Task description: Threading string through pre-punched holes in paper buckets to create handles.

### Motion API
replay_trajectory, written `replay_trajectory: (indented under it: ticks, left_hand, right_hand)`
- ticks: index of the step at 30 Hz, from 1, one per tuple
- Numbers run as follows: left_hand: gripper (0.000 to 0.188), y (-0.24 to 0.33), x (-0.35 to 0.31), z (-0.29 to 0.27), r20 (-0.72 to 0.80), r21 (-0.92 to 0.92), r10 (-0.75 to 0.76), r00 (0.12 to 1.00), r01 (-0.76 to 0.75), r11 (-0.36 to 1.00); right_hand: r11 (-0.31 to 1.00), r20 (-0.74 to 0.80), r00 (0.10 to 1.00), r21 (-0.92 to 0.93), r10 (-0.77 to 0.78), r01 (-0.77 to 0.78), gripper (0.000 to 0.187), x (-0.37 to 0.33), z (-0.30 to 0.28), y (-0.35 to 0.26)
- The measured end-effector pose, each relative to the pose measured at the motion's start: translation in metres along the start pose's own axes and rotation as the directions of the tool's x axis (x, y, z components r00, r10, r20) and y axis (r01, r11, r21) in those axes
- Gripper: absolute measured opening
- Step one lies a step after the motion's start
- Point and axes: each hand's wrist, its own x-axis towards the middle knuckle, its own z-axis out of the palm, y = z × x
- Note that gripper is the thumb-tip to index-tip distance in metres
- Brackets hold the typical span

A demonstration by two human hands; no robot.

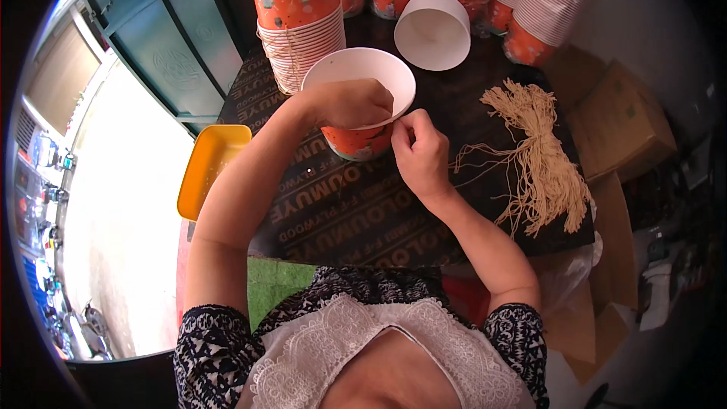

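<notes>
An orange printed paper bucket (350,144) with a white inside stands upright on the dark board in front of me. My left hand (354,103) reaches over its near rim into the opening, with the fingers curled and their tips partly hidden. Against the right side of the bucket, just below the rim, my right hand (421,150) is closed in a pinch. What either hand pinches is too small or too covered to make out. To the right of my right hand lies a bundle of beige cords (539,159), with a few loose strands trailing toward my wrist.
A stack of orange paper buckets (297,38), with cords hanging on it, stands behind at left. Another white bucket (432,32) lies tipped at the back, before several stacks (541,11). A yellow basket (193,174) sits left of the board (341,212); cardboard boxes (625,121) stand right.
</notes>
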Motion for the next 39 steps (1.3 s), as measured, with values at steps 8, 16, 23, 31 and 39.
replay_trajectory:
  ticks: [8, 16, 23, 31, 39]
  left_hand:
    - [0.023, 0.005, -0.016, 0.011, -0.238, 0.030, 0.006, 0.971, 0.001, 1.000]
    - [0.016, 0.013, -0.027, 0.027, -0.403, -0.139, -0.067, 0.913, 0.011, 0.990]
    - [0.013, 0.023, -0.029, 0.040, -0.439, -0.101, -0.118, 0.891, 0.081, 0.992]
    - [0.014, 0.038, -0.021, 0.069, -0.483, 0.042, -0.124, 0.867, 0.164, 0.986]
    - [0.014, -0.018, 0.008, 0.133, -0.509, -0.154, -0.264, 0.819, 0.216, 0.964]
  right_hand:
    - [0.979, 0.117, 0.977, -0.077, -0.179, 0.188, 0.025, 0.019, -0.028, -0.012]
    - [0.931, 0.262, 0.901, -0.022, -0.345, 0.363, 0.026, 0.023, -0.035, 0.008]
    - [0.914, 0.257, 0.881, 0.024, -0.396, 0.404, 0.027, 0.022, -0.036, 0.019]
    - [0.870, 0.288, 0.840, -0.041, -0.460, 0.491, 0.019, -0.001, -0.027, 0.042]
    - [0.845, 0.561, 0.780, -0.242, -0.279, 0.476, 0.006, -0.019, -0.006, 0.067]
